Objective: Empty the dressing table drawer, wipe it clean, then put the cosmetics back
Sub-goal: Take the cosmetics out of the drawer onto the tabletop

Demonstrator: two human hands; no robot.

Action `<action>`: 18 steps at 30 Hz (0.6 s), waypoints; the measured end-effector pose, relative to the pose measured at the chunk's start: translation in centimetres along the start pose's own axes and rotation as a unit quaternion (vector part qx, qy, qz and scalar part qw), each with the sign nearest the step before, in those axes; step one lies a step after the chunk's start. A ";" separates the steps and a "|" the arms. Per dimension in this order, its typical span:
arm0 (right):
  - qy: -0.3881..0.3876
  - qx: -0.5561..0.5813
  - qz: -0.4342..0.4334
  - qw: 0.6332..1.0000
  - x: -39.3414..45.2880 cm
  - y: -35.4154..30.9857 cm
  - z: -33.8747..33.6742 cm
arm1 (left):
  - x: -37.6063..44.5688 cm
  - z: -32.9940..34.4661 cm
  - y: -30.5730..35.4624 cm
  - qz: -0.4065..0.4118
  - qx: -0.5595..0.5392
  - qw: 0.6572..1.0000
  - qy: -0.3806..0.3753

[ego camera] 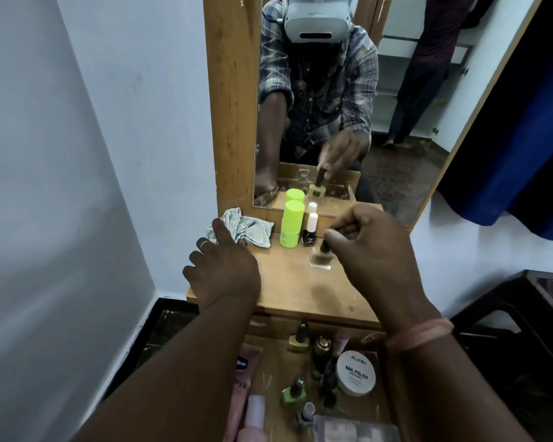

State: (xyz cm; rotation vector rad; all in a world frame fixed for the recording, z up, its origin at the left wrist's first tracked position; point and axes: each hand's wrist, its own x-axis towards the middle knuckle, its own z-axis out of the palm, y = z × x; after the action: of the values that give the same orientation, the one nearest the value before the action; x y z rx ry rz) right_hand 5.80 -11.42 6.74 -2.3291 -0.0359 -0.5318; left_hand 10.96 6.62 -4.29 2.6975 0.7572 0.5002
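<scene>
My right hand [369,247] pinches the dark cap of a clear nail polish bottle [320,260] that stands on the wooden dressing table top [288,288]. My left hand [224,266] lies flat on the table top, fingers straight, fingertips at a crumpled grey cloth [246,229]. Behind the clear bottle stand a lime green bottle [291,224] and a dark nail polish bottle with a white cap [311,230]. Below my arms the open drawer [387,393] holds several cosmetics: a white nail polish remover tub [356,373], a green nail polish bottle [293,392], pink tubes [241,393].
A wood-framed mirror [406,100] rises at the back of the table and reflects me and another person standing behind. A white wall [93,154] lies to the left, dark blue fabric [530,154] hangs at the right, and a dark chair [524,314] stands at lower right.
</scene>
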 end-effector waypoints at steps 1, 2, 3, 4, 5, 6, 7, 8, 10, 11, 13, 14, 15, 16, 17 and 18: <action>0.002 -0.004 -0.005 1.000 1.0 0.4 0.7 | 0.0 0.0 0.0 -0.001 -0.001 1.000 0.001; 0.002 -0.013 -0.013 1.000 1.9 0.7 1.5 | 0.0 -0.1 0.0 -0.002 -0.003 1.000 0.001; 0.002 -0.024 -0.021 0.999 2.5 1.0 2.2 | 0.0 -0.1 0.0 -0.002 -0.002 1.000 0.003; 0.001 -0.036 -0.031 0.999 3.0 1.2 2.8 | 0.0 0.0 0.0 -0.001 0.002 1.000 0.005; 0.000 -0.047 -0.039 0.998 3.3 1.5 3.3 | -0.1 0.0 0.0 -0.001 0.005 1.000 0.007; 0.001 -0.053 -0.046 0.998 3.6 1.7 3.8 | 0.0 0.0 0.0 -0.002 0.005 1.000 0.008; 0.003 -0.055 -0.050 0.997 3.6 1.9 4.2 | -0.1 0.0 0.1 -0.003 0.003 1.000 0.008; 0.006 -0.053 -0.052 0.997 3.7 2.1 4.5 | 0.0 0.1 0.1 -0.003 0.001 1.000 0.007; 0.015 -0.043 -0.050 0.998 3.7 2.3 4.9 | 0.0 0.1 0.0 -0.003 -0.003 1.000 0.004; 0.018 -0.039 -0.047 0.998 3.7 2.3 5.1 | 0.0 0.0 0.1 -0.003 -0.004 1.000 0.002; 0.019 -0.034 -0.046 0.998 3.6 2.2 5.3 | 0.0 0.0 0.0 -0.002 -0.005 1.000 0.003; 0.016 -0.034 -0.047 0.998 3.6 2.1 5.3 | -0.1 0.0 0.0 0.000 -0.004 1.000 0.006; 0.010 -0.036 -0.045 0.998 3.4 1.9 5.1 | -0.1 0.0 0.0 0.001 -0.003 1.000 0.007; 0.005 -0.036 -0.042 0.998 3.2 1.8 4.8 | 0.0 0.0 0.0 0.001 -0.004 1.000 0.006; 0.005 -0.035 -0.037 0.999 2.9 1.5 4.4 | 0.0 0.0 0.0 0.000 -0.003 1.000 0.005; 0.012 -0.031 -0.032 0.999 2.3 1.4 3.9 | 0.0 0.1 0.0 -0.001 -0.003 1.000 0.005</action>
State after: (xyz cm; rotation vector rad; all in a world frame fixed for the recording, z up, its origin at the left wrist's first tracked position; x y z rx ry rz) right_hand 9.60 -10.15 4.22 -2.3887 -0.0836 -0.6009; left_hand 11.01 6.57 -4.33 2.6899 0.7606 0.5154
